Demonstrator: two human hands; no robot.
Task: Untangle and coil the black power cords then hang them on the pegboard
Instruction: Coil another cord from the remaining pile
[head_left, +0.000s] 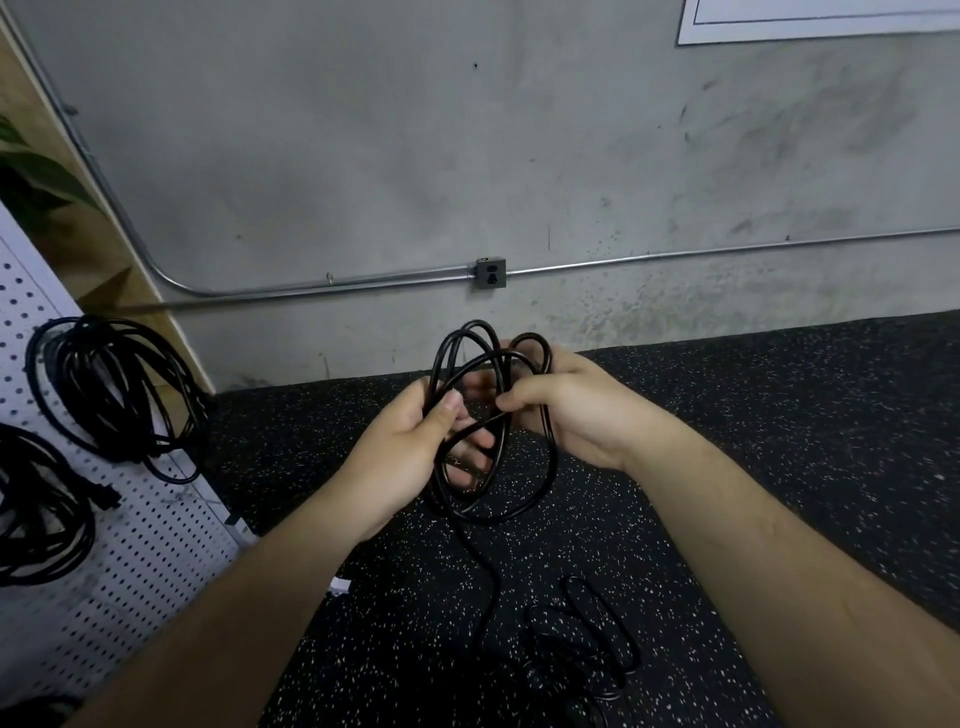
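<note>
Cord coil (500, 441) stands upright at frame centre between my hands: left hand (410, 447) pinches its left side, right hand (566, 410) curls fingers round its right. Loose tail (492, 582) drops from its bottom toward lower centre, nearer my left hand.

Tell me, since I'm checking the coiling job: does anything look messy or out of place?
Yes. The cord in the left hand and right hand is coiled unevenly, loops crossing; its tail drops toward a loose tangle on the floor.
</note>
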